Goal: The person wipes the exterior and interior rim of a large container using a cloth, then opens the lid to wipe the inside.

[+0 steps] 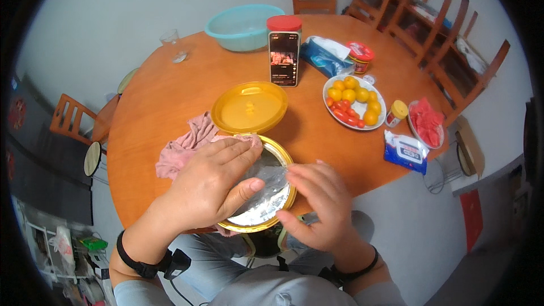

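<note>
A round can (292, 202) with a gold rim and a hinged lid stands at the table's near edge. Its yellow-gold lid (272, 108) is tipped back, away from me. Clear plastic film (272, 180) lies inside over a shiny silver lining. My left hand (212, 182) reaches across the can's left side, its fingers laid over a pink cloth (180, 153); a bunched part of the cloth shows at the fingertips near the hinge. At the right rim is my right hand (318, 204), fingers apart, fingertips beside the film, with nothing visibly held.
A phone (284, 59) leans on a red-lidded jar (284, 23) behind the lid. To the right are a fruit plate (359, 108), a yellow-capped jar (397, 112), watermelon pieces (425, 121) and a blue-white packet (406, 151). Farther back stand a blue basin (238, 29) and a glass (174, 46).
</note>
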Tool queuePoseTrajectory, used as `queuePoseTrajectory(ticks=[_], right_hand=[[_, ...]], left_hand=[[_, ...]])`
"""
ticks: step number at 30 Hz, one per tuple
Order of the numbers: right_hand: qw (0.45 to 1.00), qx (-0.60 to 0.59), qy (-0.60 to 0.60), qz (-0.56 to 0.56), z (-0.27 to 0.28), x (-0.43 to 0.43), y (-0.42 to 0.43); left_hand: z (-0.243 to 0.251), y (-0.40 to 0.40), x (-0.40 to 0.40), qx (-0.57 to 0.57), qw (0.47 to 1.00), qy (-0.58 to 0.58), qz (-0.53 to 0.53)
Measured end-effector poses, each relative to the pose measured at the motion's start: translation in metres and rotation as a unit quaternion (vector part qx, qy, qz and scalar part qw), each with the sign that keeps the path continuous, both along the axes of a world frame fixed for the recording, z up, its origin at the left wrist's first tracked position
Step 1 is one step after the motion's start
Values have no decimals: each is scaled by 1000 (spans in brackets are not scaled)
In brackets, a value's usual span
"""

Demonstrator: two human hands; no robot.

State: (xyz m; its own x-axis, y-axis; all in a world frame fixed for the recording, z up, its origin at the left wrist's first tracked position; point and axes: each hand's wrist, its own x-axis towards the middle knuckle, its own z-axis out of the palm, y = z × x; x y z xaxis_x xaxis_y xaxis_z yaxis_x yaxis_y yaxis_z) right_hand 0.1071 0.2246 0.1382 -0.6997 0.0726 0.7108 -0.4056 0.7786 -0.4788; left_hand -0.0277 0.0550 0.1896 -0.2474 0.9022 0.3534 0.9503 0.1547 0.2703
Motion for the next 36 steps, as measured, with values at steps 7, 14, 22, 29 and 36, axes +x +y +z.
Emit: queuePoseTrajectory(ticks=[7,14,22,29,36], right_hand=[[999,25,2,20,-7,-2,-11],[999,22,11,29,-12,-1,-9],[999,12,29,25,-23,1,-11],[999,26,34,32,-26,1,-8],[991,-93,80,55,-47,-5,-9]], left_hand=[[-1,9,-1,-20,999,-12,-35],[-3,20,-9,0,970,-152,-192],[-1,16,-10,7,982,-84,-168],[-2,8,0,-6,999,35,-11],[0,13,-14,-10,990,-93,-101]])
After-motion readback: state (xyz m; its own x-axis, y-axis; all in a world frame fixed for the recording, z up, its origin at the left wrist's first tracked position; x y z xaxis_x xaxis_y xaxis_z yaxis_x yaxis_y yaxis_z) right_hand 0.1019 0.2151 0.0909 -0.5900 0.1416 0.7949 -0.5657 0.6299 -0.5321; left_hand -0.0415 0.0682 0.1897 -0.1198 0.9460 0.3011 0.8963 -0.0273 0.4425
